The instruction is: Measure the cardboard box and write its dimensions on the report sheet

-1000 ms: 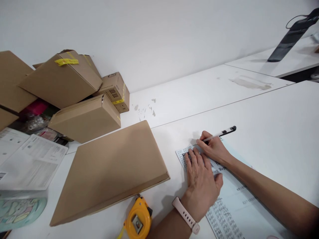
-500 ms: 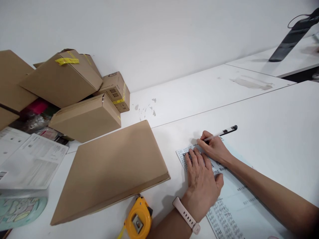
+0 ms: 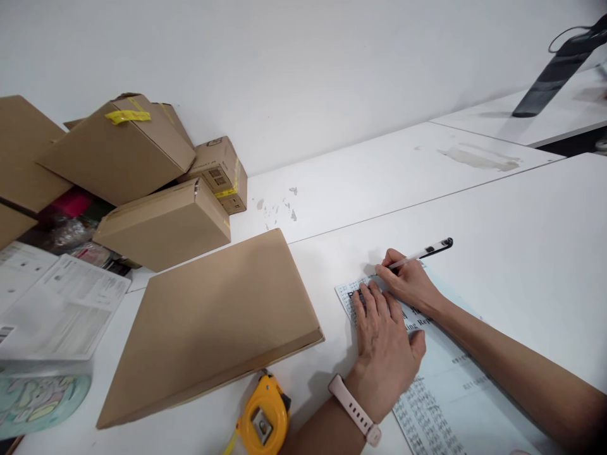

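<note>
A pale pink, smooth, rubber-like wristband (image 3: 351, 407) circles the left wrist, just below the left hand (image 3: 384, 354). A single row of small, dark, oblong holes runs along its middle, and a rounded, pale pink piece sits at one end; whether that is a clasp is hard to tell. The left forearm (image 3: 315, 433) is bare. The slim right forearm (image 3: 512, 363) is bare too, from the right hand (image 3: 417, 287) to where it darkens near the view's edge.

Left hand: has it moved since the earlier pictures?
No, not visibly: judged against the flat cardboard box, the left hand still rests at the same place on the printed sheet, with the same gap to the box's corner.
</note>
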Demonstrator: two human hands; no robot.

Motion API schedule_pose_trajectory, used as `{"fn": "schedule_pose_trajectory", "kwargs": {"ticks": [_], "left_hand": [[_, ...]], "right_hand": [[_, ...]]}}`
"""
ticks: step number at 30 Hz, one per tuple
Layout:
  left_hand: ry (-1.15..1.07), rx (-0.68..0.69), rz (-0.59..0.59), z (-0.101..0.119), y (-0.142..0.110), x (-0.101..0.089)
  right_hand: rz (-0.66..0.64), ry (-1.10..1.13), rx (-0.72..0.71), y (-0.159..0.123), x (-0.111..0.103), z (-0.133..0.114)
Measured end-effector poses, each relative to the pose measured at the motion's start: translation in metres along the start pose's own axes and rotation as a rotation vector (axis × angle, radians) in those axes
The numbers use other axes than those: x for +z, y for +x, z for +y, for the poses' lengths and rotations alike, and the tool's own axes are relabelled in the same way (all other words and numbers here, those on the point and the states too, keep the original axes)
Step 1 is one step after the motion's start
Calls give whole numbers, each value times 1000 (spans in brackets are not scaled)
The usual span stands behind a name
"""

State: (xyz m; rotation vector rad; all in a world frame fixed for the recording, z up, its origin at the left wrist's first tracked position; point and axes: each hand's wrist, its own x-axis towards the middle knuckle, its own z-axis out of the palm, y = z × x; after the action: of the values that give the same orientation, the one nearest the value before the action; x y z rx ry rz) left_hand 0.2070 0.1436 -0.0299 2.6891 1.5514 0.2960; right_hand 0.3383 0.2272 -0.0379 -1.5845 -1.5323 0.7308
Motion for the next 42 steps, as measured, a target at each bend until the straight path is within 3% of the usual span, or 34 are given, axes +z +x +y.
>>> {"fn": "schedule_pose_trajectory", "kwargs": {"ticks": [42], "left_hand": [[17, -6, -31, 0, 1, -3]], "right_hand": [[49, -38, 13, 1, -1, -3]]}}
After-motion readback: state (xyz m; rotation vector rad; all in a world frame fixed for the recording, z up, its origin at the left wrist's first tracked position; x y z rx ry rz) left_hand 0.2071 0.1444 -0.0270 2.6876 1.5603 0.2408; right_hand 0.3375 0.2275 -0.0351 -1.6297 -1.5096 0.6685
